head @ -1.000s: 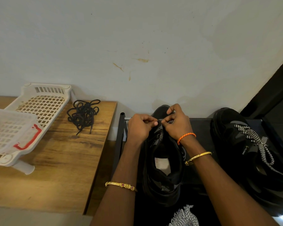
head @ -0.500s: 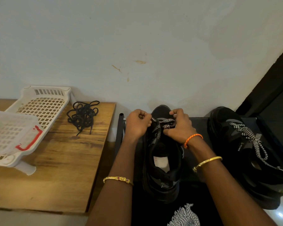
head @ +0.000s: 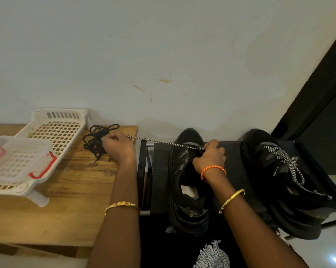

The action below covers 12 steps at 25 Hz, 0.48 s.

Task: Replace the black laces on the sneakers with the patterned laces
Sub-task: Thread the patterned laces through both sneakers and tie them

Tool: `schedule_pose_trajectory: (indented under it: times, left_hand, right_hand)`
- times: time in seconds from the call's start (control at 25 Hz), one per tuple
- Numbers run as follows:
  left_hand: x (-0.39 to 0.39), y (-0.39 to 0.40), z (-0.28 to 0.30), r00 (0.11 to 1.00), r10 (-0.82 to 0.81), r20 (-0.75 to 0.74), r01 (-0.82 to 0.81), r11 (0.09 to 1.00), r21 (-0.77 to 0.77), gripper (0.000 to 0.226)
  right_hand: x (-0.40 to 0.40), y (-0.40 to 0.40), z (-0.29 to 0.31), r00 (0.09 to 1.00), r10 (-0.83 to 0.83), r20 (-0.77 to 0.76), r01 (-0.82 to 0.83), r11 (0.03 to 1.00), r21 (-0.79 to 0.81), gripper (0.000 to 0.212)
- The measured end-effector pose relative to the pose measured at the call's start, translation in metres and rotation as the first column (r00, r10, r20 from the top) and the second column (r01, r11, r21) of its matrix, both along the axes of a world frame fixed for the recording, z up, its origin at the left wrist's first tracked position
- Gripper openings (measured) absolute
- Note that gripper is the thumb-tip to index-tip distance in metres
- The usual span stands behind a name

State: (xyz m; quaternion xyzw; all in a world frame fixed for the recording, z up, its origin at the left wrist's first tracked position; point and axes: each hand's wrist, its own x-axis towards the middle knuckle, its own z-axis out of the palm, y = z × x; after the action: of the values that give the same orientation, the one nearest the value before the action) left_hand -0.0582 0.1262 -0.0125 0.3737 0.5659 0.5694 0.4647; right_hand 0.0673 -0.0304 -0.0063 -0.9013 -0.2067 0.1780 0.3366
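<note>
— Hands?
— Left hand [head: 118, 147], mid-frame, is closed on the patterned lace [head: 155, 141], drawn taut. Right hand [head: 209, 158] pinches it at the centre sneaker [head: 184, 182].
— Old laces?
— Black laces [head: 96, 139] are piled on the wooden table [head: 70, 200], left.

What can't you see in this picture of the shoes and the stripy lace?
Head view only:
- Which eyelets the patterned lace goes through: the right hand covers them.
- The lace's end: tucked inside the left hand.
- Part of the black laces: behind that hand.
- The small print on the right sneaker: too tiny to read.
- The white basket: cut off by the left edge.
</note>
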Motion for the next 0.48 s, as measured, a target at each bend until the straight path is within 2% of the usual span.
schedule_pose_trajectory:
  times: [0.04, 0.08, 0.12, 0.16, 0.2, 0.24, 0.28, 0.32, 0.36, 0.44, 0.48]
  left_hand:
    - [0.001, -0.005, 0.002, 0.984, -0.036, -0.175, 0.047, 0.997, 0.062, 0.002]
    - [0.003, -0.013, 0.003, 0.925, -0.061, -0.375, 0.123, 0.982, 0.143, 0.017]
    - [0.007, -0.020, 0.002, 0.828, -0.104, -0.551, 0.264, 0.940, 0.218, 0.035]
    - [0.013, -0.028, 0.003, 0.686, -0.160, -0.710, 0.440, 0.868, 0.231, 0.049]
    - [0.020, -0.037, 0.001, 0.516, -0.210, -0.830, 0.601, 0.780, 0.176, 0.053]
    - [0.027, -0.048, 0.000, 0.359, -0.256, -0.897, 0.720, 0.688, 0.091, 0.047]
    - [0.033, -0.054, -0.005, 0.257, -0.305, -0.917, 0.785, 0.620, 0.014, 0.037]
    - [0.038, -0.060, -0.007, 0.224, -0.358, -0.907, 0.811, 0.584, -0.030, 0.029]
    - [0.042, -0.062, -0.009, 0.239, -0.391, -0.889, 0.812, 0.582, -0.038, 0.023]
    - [0.046, -0.065, -0.012, 0.290, -0.336, -0.896, 0.782, 0.622, 0.020, 0.019]
    - [0.046, -0.066, -0.012, 0.289, -0.290, -0.912, 0.768, 0.639, 0.040, 0.018]
  right_hand:
    - [0.000, -0.001, 0.000, 1.000, 0.006, 0.008, -0.006, 1.000, -0.001, 0.051]
    - [0.000, -0.001, 0.000, 1.000, 0.013, 0.012, -0.013, 1.000, 0.006, 0.049]
    - [0.000, -0.003, 0.001, 1.000, 0.020, 0.009, -0.020, 1.000, 0.020, 0.045]
    - [0.000, -0.005, 0.001, 1.000, 0.029, 0.004, -0.029, 0.999, 0.035, 0.042]
    - [-0.002, -0.007, 0.001, 0.999, 0.038, 0.005, -0.038, 0.998, 0.047, 0.041]
    - [-0.003, -0.009, 0.001, 0.999, 0.046, 0.012, -0.047, 0.997, 0.054, 0.042]
    - [-0.005, -0.011, 0.000, 0.998, 0.053, 0.025, -0.055, 0.997, 0.060, 0.042]
    - [-0.007, -0.013, -0.001, 0.997, 0.059, 0.040, -0.061, 0.996, 0.066, 0.043]
    - [-0.009, -0.014, -0.002, 0.997, 0.062, 0.053, -0.066, 0.995, 0.077, 0.043]
    - [-0.011, -0.015, -0.006, 0.995, 0.056, 0.079, -0.064, 0.993, 0.100, 0.043]
    - [-0.011, -0.015, -0.007, 0.995, 0.047, 0.089, -0.056, 0.993, 0.107, 0.042]
